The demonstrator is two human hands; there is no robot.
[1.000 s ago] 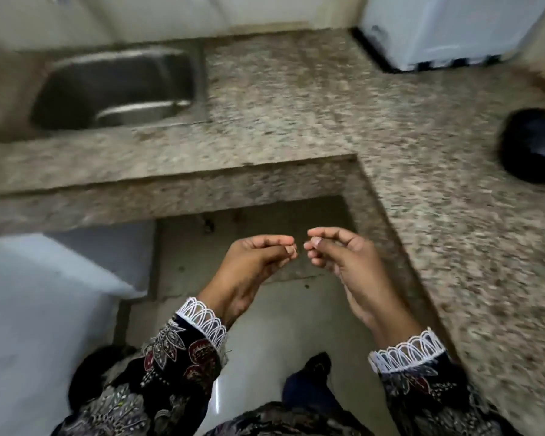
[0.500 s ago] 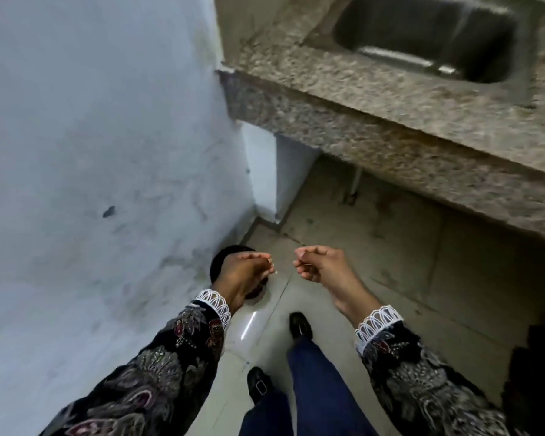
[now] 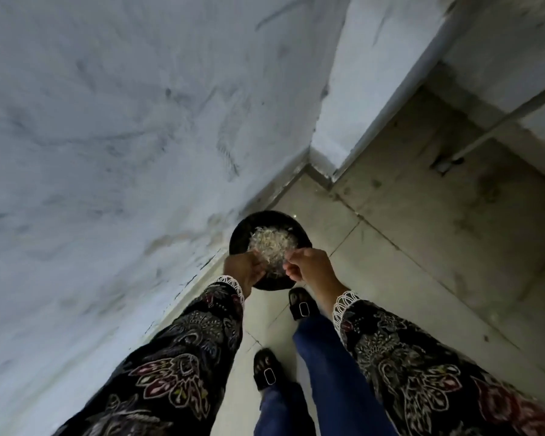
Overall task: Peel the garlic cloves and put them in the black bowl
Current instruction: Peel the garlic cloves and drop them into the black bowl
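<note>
One round black container (image 3: 243, 229) sits on the floor, close against the foot of the wall, and holds a single heap of pale, papery garlic skins (image 3: 272, 243); whether it is a bowl or a bin cannot be told. No whole garlic clove can be made out in the blur.

Two hands hang over its near rim. The left hand (image 3: 241, 270) has its fingers curled inward, tips bunched together above the skins; if it pinches a scrap, that is too small to tell. The right hand (image 3: 309, 267) is likewise curled, thumb and forefinger closed as in a pinch, its contents hidden. The hands are near each other but apart.

Two sleeves (image 3: 195, 338), dark with floral embroidery and white lace cuffs, lead back from them. Below are two blue trouser legs (image 3: 331, 366) and two black sandals (image 3: 266, 371) with buckles.

The floor (image 3: 406, 262) is of large, smooth, stained tiles, open to the right. On the left a rough whitewashed wall (image 3: 107, 136) closes in; a white pier (image 3: 353, 89) juts out behind the container, leaving it in a corner.
</note>
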